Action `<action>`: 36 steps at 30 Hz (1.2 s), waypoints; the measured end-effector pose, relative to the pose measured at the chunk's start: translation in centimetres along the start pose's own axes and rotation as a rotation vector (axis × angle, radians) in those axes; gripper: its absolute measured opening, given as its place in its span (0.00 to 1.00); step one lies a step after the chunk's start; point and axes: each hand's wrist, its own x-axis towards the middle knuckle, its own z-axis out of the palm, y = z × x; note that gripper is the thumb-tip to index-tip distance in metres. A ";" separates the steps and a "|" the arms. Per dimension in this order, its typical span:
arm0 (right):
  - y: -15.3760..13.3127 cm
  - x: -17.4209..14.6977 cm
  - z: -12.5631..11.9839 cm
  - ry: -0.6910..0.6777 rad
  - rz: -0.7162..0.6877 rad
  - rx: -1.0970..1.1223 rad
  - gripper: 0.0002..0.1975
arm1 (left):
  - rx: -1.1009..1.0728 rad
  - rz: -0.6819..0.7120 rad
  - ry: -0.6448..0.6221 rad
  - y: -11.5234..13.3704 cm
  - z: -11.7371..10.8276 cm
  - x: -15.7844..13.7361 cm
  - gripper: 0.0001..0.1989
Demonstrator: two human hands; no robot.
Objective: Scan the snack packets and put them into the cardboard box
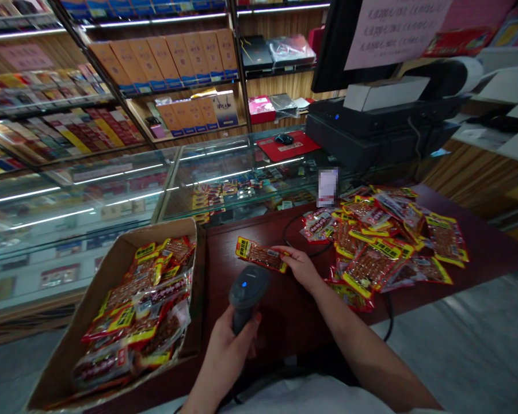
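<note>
My left hand (228, 351) is wrapped round the handle of a dark grey barcode scanner (250, 284), which shows a small blue light on its head. Between the fingers of my right hand (300, 267) is a snack packet (261, 254), red and yellow with a clear window onto brown sticks. It hovers over the dark red tabletop, just beyond the scanner's head. To the left, an open cardboard box (201, 287) holds many similar packets. On the right lies a loose heap of snack packets (375, 264), close to my right forearm.
A black cable (389, 316) hangs over the table's front edge. Behind the table runs a glass display counter (168, 190) with a red mat (289, 146) and a computer mouse (284, 138). A monitor (328, 52) and black equipment (371, 135) stand at the back right.
</note>
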 end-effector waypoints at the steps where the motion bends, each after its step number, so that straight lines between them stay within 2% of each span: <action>1: 0.0 0.0 0.0 -0.002 0.005 0.002 0.18 | 0.000 0.005 0.003 0.1 0.0 0.0 0.14; 10: 0.1 0.1 0.0 -0.005 0.004 -0.034 0.19 | -0.011 -0.002 0.002 0.3 -0.1 0.0 0.15; 17: -0.8 -0.3 0.0 0.016 -0.050 -0.224 0.18 | -0.026 0.006 -0.001 -0.2 -0.2 -0.1 0.16; 23: 0.0 -0.1 0.1 0.001 -0.019 -0.074 0.18 | -0.067 -0.004 0.012 0.0 -0.2 -0.1 0.16; 27: -1.0 -0.3 0.5 0.120 -0.004 0.042 0.18 | -0.170 -0.054 0.054 -0.8 -0.3 0.5 0.21; 29: -2.4 -0.4 1.5 0.176 -0.002 0.148 0.19 | -0.223 -0.078 0.080 -1.7 -0.5 0.7 0.23; 31: -4.2 -0.4 3.5 0.154 -0.013 0.249 0.19 | -0.250 -0.084 0.110 -2.6 -0.8 0.8 0.24; 33: -6.0 -0.1 6.7 0.039 -0.024 0.307 0.19 | -0.258 -0.084 0.134 -3.3 -1.0 0.8 0.24; 36: -7.5 0.8 12.4 -0.265 -0.035 0.295 0.20 | -0.255 -0.083 0.153 -3.9 -1.3 0.6 0.24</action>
